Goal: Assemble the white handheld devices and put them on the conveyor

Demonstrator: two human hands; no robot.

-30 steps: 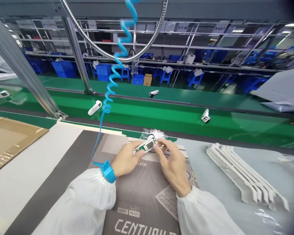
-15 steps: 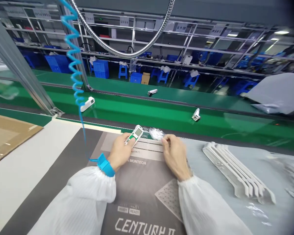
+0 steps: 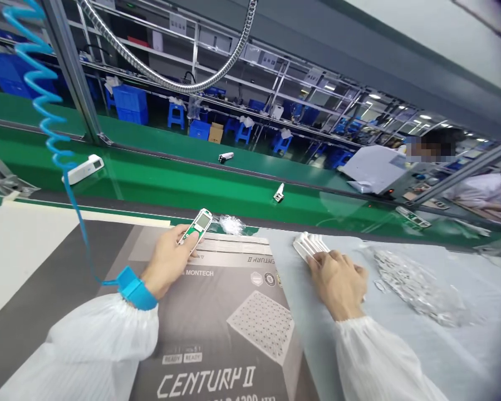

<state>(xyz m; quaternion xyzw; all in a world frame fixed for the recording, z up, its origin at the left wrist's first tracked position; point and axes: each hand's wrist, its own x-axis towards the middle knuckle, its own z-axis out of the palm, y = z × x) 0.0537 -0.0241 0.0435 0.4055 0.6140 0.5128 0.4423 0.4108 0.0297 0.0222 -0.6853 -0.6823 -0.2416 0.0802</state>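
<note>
My left hand [image 3: 169, 259] is closed around a small circuit board with a grey display [image 3: 203, 221], set in a white frame, holding it tilted above the dark printed cardboard [image 3: 200, 317]. My right hand [image 3: 338, 281] has moved onto a row of white plastic housing shells [image 3: 311, 245] on the grey mat. Its fingers are curled over the shells' near part and hide much of them. Just beyond the board lies a crumpled clear plastic bag [image 3: 231, 224]. A blue wrist strap [image 3: 137, 288] circles my left wrist.
A clear bag of small white parts [image 3: 417, 284] lies at right. White handheld units [image 3: 86, 169] sit on the green conveyor [image 3: 171, 181] beyond the mat. A coiled blue cord [image 3: 45, 100] hangs at left, a metal hose [image 3: 183, 83] overhead. People are at far right.
My right hand has gone from beside the crumpled bag rightward onto the white shells. My left hand still holds the circuit board. The view has swung to the right.
</note>
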